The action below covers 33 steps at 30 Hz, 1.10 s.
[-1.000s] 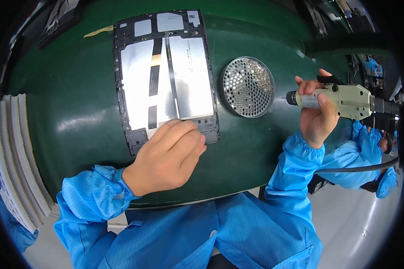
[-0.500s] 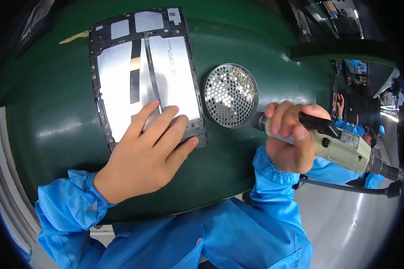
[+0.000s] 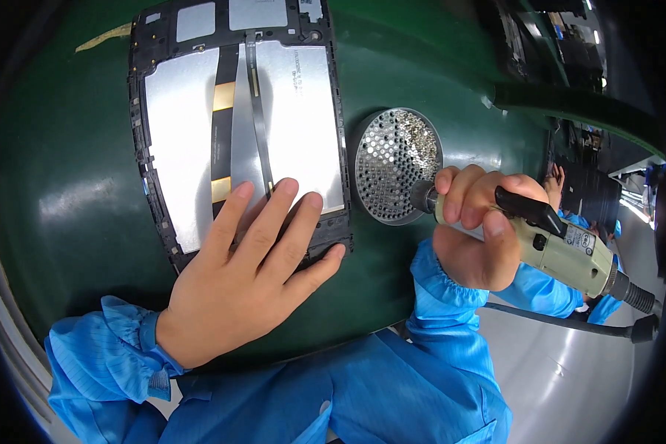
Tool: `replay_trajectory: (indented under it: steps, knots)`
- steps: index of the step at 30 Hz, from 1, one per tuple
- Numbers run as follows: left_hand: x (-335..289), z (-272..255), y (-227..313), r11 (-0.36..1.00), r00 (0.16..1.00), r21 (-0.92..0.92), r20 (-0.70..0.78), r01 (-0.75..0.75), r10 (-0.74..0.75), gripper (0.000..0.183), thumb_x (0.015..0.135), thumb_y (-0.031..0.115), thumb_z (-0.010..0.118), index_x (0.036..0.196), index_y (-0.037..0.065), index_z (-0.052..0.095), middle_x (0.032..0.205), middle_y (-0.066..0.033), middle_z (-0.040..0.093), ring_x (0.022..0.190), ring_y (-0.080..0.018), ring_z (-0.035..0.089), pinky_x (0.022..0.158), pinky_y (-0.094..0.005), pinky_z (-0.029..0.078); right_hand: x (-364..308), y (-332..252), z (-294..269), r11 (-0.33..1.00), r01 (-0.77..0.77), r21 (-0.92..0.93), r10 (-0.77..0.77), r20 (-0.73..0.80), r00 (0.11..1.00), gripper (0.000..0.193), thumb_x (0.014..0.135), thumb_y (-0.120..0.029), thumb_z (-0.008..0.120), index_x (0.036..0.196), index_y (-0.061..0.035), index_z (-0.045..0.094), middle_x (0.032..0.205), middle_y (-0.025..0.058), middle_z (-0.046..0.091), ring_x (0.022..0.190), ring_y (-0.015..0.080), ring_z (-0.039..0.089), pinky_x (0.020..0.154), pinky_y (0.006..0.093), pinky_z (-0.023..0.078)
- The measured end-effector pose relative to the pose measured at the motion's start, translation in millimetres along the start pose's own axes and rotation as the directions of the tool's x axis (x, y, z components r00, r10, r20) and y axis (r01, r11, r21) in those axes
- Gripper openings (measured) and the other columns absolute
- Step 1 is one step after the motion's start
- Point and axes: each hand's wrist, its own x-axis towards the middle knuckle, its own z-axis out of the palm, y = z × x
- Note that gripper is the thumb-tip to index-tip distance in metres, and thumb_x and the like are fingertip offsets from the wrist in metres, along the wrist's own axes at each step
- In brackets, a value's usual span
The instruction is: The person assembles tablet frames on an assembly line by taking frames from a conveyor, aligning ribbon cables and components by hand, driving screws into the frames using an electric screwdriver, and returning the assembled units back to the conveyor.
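Note:
An open tablet housing (image 3: 181,140) lies on the green tabletop, with a black frame and a shiny silver plate. Down its middle run a black and gold strip and a thin dark flex cable (image 3: 256,118). My left hand (image 3: 248,281) rests over the housing's near end, fingers stretched and spread, the fingertips by the cable. In my right hand (image 3: 481,229) is a pale green electric screwdriver (image 3: 570,259) with a black lever, gripped near its nose. That nose points left, at the right rim of a round perforated tray (image 3: 388,200) of small screws. The screwdriver's bit cannot be made out.
A yellowish strip (image 3: 102,38) lies beyond the housing on the left. A thick dark green bar (image 3: 570,100) crosses the far right. The screwdriver's dark cable (image 3: 592,328) trails at the right. Another person's hand (image 3: 554,185) and blue sleeves show beyond it.
The housing shows larger and higher in the picture, and the tray sits slightly farther right. The screwdriver's nose now overlaps the tray's rim. Both hands keep their pose.

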Motion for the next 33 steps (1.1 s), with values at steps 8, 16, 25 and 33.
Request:
replay_trajectory:
  steps: [8, 16, 25, 33]
  knots:
    - [-1.0, -0.1, -0.3, 1.0, 1.0, 0.023, -0.009, 0.009, -0.009, 0.038, 0.079, 0.017, 0.065, 0.114, 0.029, 0.064, 0.127, -0.0163, 0.051, 0.127, -0.0361, 0.043, 0.104, -0.0528, 0.034, -1.1, 4.3, -2.9, 1.0, 0.009, -0.003, -0.009, 0.014, 1.0, 0.033, 0.08, -0.009, 0.061, 0.111, -0.0023, 0.049, 0.064, 0.0085, 0.049, 0.057, 0.0202, 0.05, 0.064, 0.0398, 0.046]
    - [-1.4, -1.0, -0.5, 1.0, 1.0, 0.01, -0.011, 0.005, -0.005, 0.04, 0.076, 0.017, 0.067, 0.113, 0.03, 0.064, 0.121, -0.0155, 0.053, 0.126, -0.0362, 0.043, 0.104, -0.0542, 0.033, -1.6, 4.9, -3.8, 0.999, 0.029, -0.038, -0.028, 0.021, 0.999, 0.033, 0.081, -0.01, 0.062, 0.11, -0.0018, 0.049, 0.064, 0.0088, 0.049, 0.058, 0.0199, 0.05, 0.065, 0.0405, 0.047]
    - [-1.6, -1.5, -7.2, 0.983, 0.994, -0.156, 0.062, 0.098, -0.089, 0.068, 0.054, 0.032, 0.084, 0.118, 0.038, 0.062, 0.14, -0.0191, 0.037, 0.134, -0.0408, 0.03, 0.108, -0.057, 0.023, -4.5, 9.3, -8.3, 0.999, 0.027, -0.024, -0.026, 0.04, 0.999, 0.035, 0.081, -0.007, 0.059, 0.113, -0.0013, 0.047, 0.067, 0.0094, 0.05, 0.059, 0.02, 0.051, 0.066, 0.0404, 0.047]
    - [2.2, -7.1, -9.8, 0.976, 0.987, -0.198, 0.148, 0.087, -0.058, 0.066, 0.056, 0.032, 0.085, 0.118, 0.038, 0.063, 0.145, -0.0205, 0.029, 0.137, -0.0425, 0.022, 0.109, -0.0582, 0.018, -7.9, 12.7, -10.8, 0.999, 0.045, -0.027, -0.044, 0.029, 0.999, 0.035, 0.082, -0.005, 0.059, 0.114, -0.0005, 0.047, 0.067, 0.0099, 0.051, 0.059, 0.0194, 0.052, 0.066, 0.0397, 0.048]
